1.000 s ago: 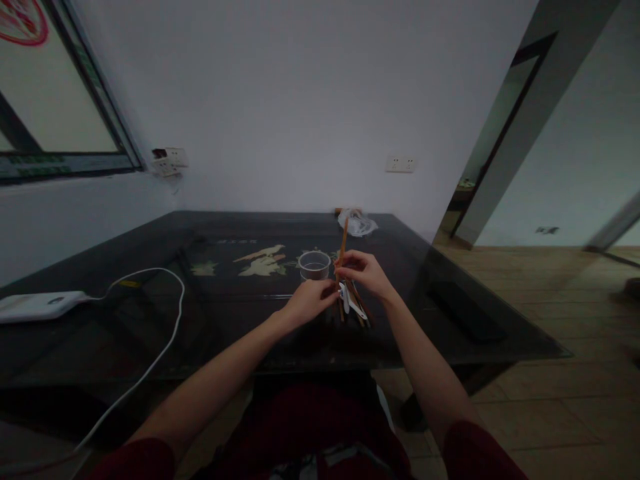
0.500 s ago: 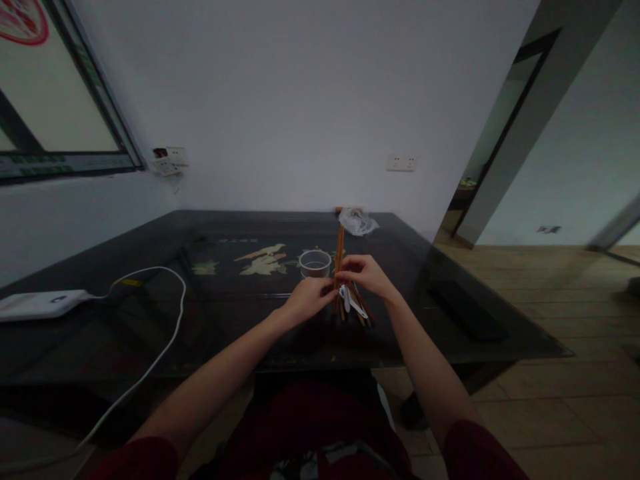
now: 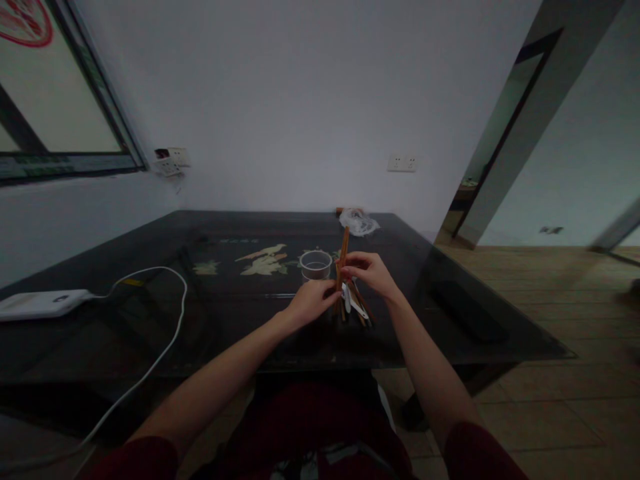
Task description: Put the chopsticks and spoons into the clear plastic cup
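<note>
Brown wooden chopsticks [image 3: 345, 244] stand nearly upright between my two hands. My right hand [image 3: 367, 272] pinches them around the middle. Lower down, my left hand [image 3: 315, 299] is closed on the same chopsticks with thumb and fingertips. Under my hands, a white spoon [image 3: 358, 308] lies on the table among several more chopsticks [image 3: 369, 307]. Just beyond my left hand stands a clear plastic cup [image 3: 316, 265], its lower part partly hidden by the hand.
A crumpled clear plastic bag [image 3: 359, 222] lies at the table's back edge. A flat black object [image 3: 467, 311] rests on the right of the dark table [image 3: 240, 320]. On the left, a white device [image 3: 45, 304] trails a white cable [image 3: 183, 293].
The upright chopsticks have shifted slightly right and now lean a little to the right at the top. My hands have moved slightly with them; the cup and spoon stay put.
</note>
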Motion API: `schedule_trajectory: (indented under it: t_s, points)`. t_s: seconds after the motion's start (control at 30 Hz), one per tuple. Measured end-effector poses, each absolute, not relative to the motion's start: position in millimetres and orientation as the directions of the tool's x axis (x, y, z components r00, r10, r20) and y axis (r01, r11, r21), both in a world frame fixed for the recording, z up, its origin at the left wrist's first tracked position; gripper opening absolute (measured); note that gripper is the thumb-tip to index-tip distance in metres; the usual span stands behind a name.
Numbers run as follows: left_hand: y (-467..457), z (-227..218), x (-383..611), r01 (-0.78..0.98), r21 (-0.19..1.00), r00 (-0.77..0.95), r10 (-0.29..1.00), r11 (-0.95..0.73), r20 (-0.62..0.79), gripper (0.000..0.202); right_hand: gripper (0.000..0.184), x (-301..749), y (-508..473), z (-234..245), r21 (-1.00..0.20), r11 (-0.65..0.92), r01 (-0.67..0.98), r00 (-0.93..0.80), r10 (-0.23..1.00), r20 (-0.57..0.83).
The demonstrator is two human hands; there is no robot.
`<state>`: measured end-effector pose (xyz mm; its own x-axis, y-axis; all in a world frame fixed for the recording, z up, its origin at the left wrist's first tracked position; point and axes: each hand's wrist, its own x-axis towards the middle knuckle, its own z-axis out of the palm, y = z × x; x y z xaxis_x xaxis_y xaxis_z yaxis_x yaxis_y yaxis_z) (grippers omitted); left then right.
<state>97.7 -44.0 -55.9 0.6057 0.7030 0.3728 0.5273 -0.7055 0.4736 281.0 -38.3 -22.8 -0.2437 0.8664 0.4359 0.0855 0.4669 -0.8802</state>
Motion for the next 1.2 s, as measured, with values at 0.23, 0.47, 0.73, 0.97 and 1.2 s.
schedule_trajectory:
  t_s: [0.23, 0.47, 0.73, 0.97, 1.2]
  points:
    - [-44.5, -58.0, 99.2, 0.533, 0.471, 0.607, 0.706, -0.703, 0.366, 0.026, 0.027, 279.9, -40.3, -21.2, -0.87, 0.489, 0.068, -0.203, 0.86, 0.468]
    - [-47.8, -55.5, 100.5, 0.55, 0.437, 0.614, 0.699, -0.712, 0.366, 0.025, 0.029, 279.3, -40.4, -20.8, -0.869, 0.489, 0.07, -0.205, 0.86, 0.467]
    - [-47.6, -56.3, 101.3, 0.573, 0.388, 0.62, 0.692, -0.722, 0.37, 0.024, 0.025, 279.3, -41.0, -21.1, -0.857, 0.51, 0.079, -0.203, 0.849, 0.487]
    - [-51.4, -50.8, 97.7, 0.627, 0.247, 0.602, 0.661, -0.738, 0.447, 0.025, 0.027, 279.4, -41.6, -20.6, -0.849, 0.518, 0.11, -0.189, 0.849, 0.493]
    - [-41.6, -18.0, 66.6, 0.493, 0.232, 0.414, 0.46, -0.838, 0.785, 0.021, 0.03, 281.2, -38.9, -22.5, -0.852, 0.508, 0.124, -0.166, 0.857, 0.487]
